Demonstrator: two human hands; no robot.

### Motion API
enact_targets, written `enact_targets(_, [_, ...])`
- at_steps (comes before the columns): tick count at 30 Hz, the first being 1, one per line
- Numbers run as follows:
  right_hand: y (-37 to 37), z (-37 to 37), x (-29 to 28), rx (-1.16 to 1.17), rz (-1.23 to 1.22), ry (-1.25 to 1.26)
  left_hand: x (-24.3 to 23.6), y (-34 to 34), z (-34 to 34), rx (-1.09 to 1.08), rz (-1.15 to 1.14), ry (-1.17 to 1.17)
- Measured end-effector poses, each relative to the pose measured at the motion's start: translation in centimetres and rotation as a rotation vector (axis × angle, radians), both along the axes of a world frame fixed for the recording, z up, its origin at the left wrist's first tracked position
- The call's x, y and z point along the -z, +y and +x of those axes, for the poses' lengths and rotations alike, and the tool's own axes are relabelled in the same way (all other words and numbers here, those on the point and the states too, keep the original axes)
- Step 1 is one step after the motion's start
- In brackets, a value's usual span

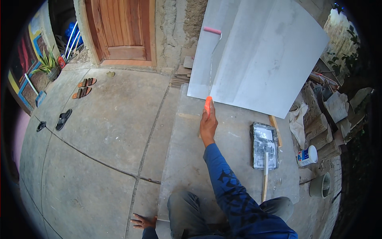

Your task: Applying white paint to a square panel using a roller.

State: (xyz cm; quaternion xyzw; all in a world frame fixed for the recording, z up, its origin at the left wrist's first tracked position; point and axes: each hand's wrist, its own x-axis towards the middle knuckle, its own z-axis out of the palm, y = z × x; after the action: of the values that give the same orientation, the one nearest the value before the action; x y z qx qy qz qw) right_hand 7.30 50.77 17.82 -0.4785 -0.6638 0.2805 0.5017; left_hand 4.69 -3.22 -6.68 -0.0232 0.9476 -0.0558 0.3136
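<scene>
My right hand [209, 123] is closed around the orange handle of a paint roller [212, 30]. The roller's pink sleeve is against the upper left part of a large pale board [262, 67], which is tilted up against the wall. Streaks of white and greyer bands run along the board. Low on the left, my left hand [143, 221] rests on the concrete floor with its fingers spread, holding nothing. To the right of my right arm lies a black paint tray [252, 153] with white paint in it. A wooden stick [265, 179] reaches from the tray toward my knee.
A white paint bucket [307, 155] and a grey bucket [319, 185] stand on the right, near stacked roof tiles [324, 129]. Sandals [81, 93] lie on the floor to the left, before a wooden door [121, 30]. A potted plant [51, 71] stands far left.
</scene>
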Motion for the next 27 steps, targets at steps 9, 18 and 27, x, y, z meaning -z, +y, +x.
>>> enact_targets(9, [8.0, -1.6, -12.9, 0.017, 0.167, 0.025, 5.5, -1.3, 1.5, 0.072, 0.125, 0.342])
enact_targets(18, [12.5, -2.3, -26.0, 0.086, 0.315, -0.054, 6.2, -1.1, 1.7, 0.018, 0.126, 0.371])
enact_targets(27, [14.2, -3.0, -31.5, 0.103, 0.386, -0.078, 6.4, -1.2, 1.7, 0.065, 0.170, 0.406])
